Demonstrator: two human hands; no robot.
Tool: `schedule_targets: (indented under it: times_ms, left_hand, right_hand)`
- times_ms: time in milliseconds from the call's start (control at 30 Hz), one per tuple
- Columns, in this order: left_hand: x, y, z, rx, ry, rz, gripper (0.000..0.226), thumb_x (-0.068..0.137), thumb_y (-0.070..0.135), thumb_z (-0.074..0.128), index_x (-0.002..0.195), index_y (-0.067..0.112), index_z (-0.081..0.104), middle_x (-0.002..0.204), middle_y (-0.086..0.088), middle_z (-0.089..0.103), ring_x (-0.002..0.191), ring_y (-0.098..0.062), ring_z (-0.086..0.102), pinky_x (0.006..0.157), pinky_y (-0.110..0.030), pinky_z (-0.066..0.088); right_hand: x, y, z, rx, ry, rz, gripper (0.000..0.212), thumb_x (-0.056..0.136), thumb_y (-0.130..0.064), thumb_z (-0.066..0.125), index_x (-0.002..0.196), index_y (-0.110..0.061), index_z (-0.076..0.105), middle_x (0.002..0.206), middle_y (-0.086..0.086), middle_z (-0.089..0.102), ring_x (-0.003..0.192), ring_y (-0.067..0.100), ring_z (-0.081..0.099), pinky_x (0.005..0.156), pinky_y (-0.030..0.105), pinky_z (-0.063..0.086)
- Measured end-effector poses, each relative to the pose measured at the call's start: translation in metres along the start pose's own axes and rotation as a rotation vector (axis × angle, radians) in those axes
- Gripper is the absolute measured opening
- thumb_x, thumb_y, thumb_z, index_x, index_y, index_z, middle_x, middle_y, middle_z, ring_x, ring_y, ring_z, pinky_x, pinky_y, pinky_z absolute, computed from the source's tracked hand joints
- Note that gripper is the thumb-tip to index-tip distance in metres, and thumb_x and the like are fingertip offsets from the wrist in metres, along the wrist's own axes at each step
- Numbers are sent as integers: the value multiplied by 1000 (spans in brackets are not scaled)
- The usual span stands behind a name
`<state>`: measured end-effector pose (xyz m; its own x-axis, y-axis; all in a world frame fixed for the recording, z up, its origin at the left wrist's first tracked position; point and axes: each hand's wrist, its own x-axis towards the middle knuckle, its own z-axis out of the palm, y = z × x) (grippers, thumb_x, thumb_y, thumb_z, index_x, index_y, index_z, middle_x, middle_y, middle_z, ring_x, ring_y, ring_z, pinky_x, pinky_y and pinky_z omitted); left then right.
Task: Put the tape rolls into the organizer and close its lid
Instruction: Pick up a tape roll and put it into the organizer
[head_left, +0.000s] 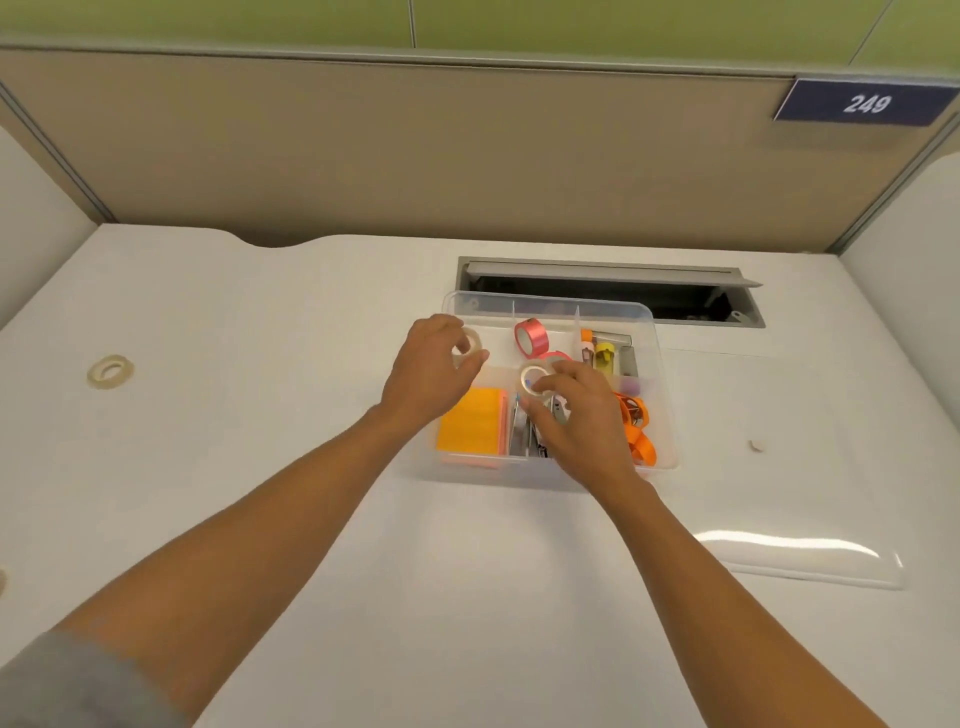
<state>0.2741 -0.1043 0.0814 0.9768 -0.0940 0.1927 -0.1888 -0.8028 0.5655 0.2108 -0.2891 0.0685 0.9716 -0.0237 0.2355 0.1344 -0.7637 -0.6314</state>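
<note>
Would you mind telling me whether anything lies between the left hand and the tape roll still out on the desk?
Nothing visible does: only bare desk lies between the left hand and the loose roll.

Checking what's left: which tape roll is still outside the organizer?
The pale tape roll lying flat on the desk, far left; every other roll is in or over the organizer.

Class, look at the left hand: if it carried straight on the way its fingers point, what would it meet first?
Probably the organizer's empty back-left compartment floor, since the left hand holds a pale tape roll just above it; depth is uncertain.
</note>
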Motion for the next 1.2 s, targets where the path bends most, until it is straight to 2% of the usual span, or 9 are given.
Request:
schedule_targets:
  times_ms: [233,300,367,533,733,867,967,1100,1200]
  left_hand:
    - [57,15,32,184,-241,-78,23,85,29,67,75,11,56,91,-11,65,68,-16,49,59,-23,35]
    - [65,14,35,285,-313,-94,20,85,26,68,92,8,62,98,-11,65,72,-17,49,63,-24,38]
    - [72,14,38,346,-369,-112,32,83,21,69,110,7,60,107,-11,63,76,-18,49,66,-24,40]
    - [77,11,45,371,-432,-134,45,80,19,73,119,7,55,116,-12,60,94,-26,59,69,-26,43]
    - [72,11,35,256,-224,-158,26,84,17,68,108,8,63,106,-10,66,78,-21,58,67,-23,44]
    - [49,-3,15,57,110,-185,21,88,21,63,107,12,67,112,-7,65,94,-22,61,76,-24,43]
    - [27,-23,7,-102,261,-200,20,92,25,57,106,15,66,116,-4,62,99,-18,60,79,-23,44]
    - [-2,-56,9,-244,271,-227,19,94,24,54,105,14,67,112,-4,64,95,-15,61,78,-25,48]
    - [-32,-88,19,-45,154,-199,26,94,25,52,114,13,64,121,-6,62,111,-24,56,92,-34,44]
  right_hand:
    - [-4,11,-6,20,-16,36,23,85,-25,68,106,-14,70,122,7,61,113,22,52,93,31,41]
    - [-7,15,-9,26,-32,40,23,85,-21,69,106,-13,70,123,7,60,113,23,52,93,32,41]
    - [-7,19,-11,23,-42,34,23,83,-18,70,106,-13,70,123,7,60,113,22,51,94,30,39]
    - [-3,24,-14,37,-62,39,24,82,-19,72,106,-14,70,123,5,60,113,20,51,93,26,38]
    - [8,23,-11,28,-81,42,23,84,-17,70,106,-13,69,128,5,59,116,22,51,96,32,40]
    - [24,18,-6,64,-107,5,22,85,-21,68,106,-14,68,128,4,57,114,18,50,96,34,44]
    - [43,12,-1,41,-154,-38,22,86,-25,67,106,-15,68,129,2,55,112,16,50,94,35,46]
    - [80,-1,7,-46,-250,-105,23,87,-30,65,105,-15,69,134,2,53,111,20,54,94,36,42]
    - [104,-11,17,-123,-328,-151,27,87,-28,66,108,-12,68,135,5,54,114,23,52,96,36,41]
